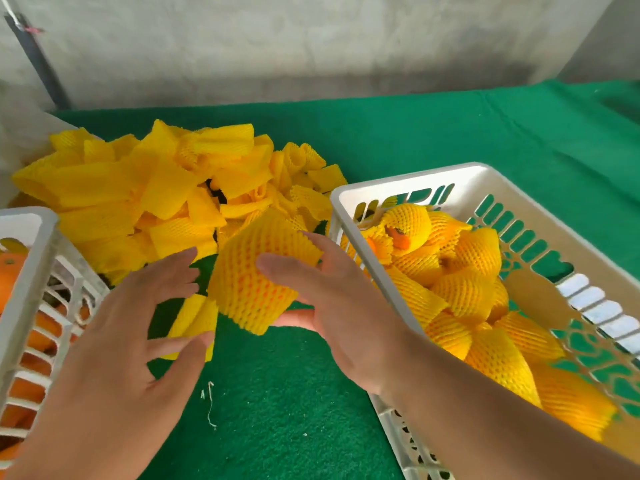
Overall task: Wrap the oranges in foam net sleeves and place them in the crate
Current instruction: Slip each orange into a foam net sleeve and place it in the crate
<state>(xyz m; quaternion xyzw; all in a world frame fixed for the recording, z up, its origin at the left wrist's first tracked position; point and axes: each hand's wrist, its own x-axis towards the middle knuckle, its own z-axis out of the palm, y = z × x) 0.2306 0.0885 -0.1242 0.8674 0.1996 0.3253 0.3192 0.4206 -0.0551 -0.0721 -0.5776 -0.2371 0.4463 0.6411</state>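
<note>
My right hand (pixel 332 306) holds an orange wrapped in a yellow foam net sleeve (pixel 252 282) above the green table, fingers and thumb curled round it. Just left of the wrapped orange hovers my left hand (pixel 138 323), its fingers spread and holding nothing. The white crate (pixel 415 181) on the right holds several wrapped oranges (pixel 460 289). A second white crate (pixel 27 258) at the left edge holds bare oranges (pixel 10 271).
A heap of loose yellow foam net sleeves (pixel 166 188) lies at the back left, between the two crates. One flat sleeve (pixel 194 320) lies under my left fingers. Green cloth (pixel 450 133) covers the table; a grey wall stands behind.
</note>
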